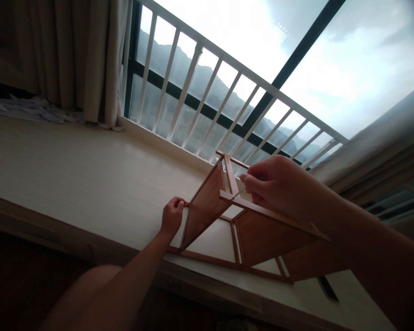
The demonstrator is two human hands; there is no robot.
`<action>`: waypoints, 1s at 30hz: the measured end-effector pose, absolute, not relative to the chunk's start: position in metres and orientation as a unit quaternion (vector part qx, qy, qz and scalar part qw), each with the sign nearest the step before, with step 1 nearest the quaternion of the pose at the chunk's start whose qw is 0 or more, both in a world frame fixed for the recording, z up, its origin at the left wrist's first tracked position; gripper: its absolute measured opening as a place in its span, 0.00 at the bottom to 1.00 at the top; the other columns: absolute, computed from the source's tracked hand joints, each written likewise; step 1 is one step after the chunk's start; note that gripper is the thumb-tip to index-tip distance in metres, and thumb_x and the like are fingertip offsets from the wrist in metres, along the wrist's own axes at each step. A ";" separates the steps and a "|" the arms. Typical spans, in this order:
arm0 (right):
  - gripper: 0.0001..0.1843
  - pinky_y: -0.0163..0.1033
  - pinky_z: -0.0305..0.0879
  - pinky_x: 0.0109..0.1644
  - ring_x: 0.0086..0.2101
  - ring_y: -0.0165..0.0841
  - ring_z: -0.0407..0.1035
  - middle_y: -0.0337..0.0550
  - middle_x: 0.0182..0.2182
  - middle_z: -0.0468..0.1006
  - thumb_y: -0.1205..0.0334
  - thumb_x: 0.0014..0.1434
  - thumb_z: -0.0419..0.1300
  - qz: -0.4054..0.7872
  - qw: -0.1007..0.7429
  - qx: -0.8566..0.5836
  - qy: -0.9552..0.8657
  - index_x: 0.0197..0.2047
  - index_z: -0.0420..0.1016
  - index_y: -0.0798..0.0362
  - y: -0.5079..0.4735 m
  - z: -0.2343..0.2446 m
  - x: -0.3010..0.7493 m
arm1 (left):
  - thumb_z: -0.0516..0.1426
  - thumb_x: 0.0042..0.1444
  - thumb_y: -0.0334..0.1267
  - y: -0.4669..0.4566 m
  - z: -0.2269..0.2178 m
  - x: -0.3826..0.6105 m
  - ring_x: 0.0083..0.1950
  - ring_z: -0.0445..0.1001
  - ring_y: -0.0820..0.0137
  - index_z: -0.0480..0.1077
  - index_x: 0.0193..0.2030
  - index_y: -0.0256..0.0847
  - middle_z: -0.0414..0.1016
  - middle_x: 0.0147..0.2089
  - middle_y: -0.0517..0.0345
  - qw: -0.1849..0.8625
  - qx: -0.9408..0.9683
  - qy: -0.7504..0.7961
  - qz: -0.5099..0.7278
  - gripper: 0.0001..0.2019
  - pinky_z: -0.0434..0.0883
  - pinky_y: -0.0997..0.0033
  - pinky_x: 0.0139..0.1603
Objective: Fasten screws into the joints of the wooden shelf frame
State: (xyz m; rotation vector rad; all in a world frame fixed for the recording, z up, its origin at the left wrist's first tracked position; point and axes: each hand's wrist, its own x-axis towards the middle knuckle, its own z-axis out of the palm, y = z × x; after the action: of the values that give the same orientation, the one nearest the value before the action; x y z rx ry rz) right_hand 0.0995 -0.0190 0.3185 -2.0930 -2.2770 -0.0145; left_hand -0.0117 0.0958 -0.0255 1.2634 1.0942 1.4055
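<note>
A brown wooden rack [232, 264] with flat panels stands on the pale ledge in front of me. My right hand [272, 181] is closed in a pinch above its upper rail. From those fingers a thin metal rod [239, 192] slants down to the rail's near corner, where its tip meets the wood. My left hand [172, 215] is closed at the outer side of the left panel [207, 200], fingertips on a small piece sticking out from the rack's edge. What that piece is, I cannot make out.
The pale ledge [89, 170] runs along the window behind a white railing [214, 50]. A dark flat object [327, 288] lies right of the rack. Curtains hang left [96, 64] and right [382, 147]. Crumpled pale cloth or paper [31, 109] lies at far left. My bent knee [89, 285] is below.
</note>
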 end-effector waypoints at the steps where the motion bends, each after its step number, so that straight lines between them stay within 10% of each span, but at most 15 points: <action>1: 0.23 0.36 0.54 0.24 0.17 0.25 0.63 0.36 0.15 0.73 0.54 0.66 0.55 -0.032 0.027 -0.670 -0.741 0.20 0.73 0.51 -0.019 0.320 0.099 | 0.53 0.58 0.43 0.096 -0.025 -0.011 0.37 0.75 0.64 0.71 0.31 0.42 0.77 0.32 0.56 0.462 0.513 0.444 0.571 0.11 0.69 0.66 0.42; 9: 0.08 0.32 0.63 0.31 0.25 0.24 0.73 0.34 0.26 0.81 0.59 0.67 0.61 -0.059 0.076 -0.508 -0.856 0.40 0.81 0.50 -0.027 0.337 0.120 | 0.53 0.58 0.42 0.095 -0.023 -0.010 0.36 0.75 0.65 0.71 0.30 0.42 0.77 0.31 0.57 0.473 0.509 0.434 0.574 0.10 0.69 0.66 0.41; 30: 0.12 0.32 0.70 0.37 0.33 0.30 0.79 0.46 0.38 0.86 0.72 0.66 0.57 -0.133 0.011 -0.366 -0.921 0.44 0.82 0.54 -0.032 0.332 0.128 | 0.53 0.58 0.42 0.093 -0.024 -0.009 0.34 0.75 0.65 0.71 0.31 0.42 0.76 0.29 0.58 0.477 0.511 0.435 0.567 0.10 0.68 0.67 0.40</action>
State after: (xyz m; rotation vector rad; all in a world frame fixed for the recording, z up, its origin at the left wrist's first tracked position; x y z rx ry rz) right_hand 0.1280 -0.0318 0.3324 -1.1420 -2.8733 -0.4143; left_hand -0.0087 0.0932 -0.0236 1.2489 1.0633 1.3838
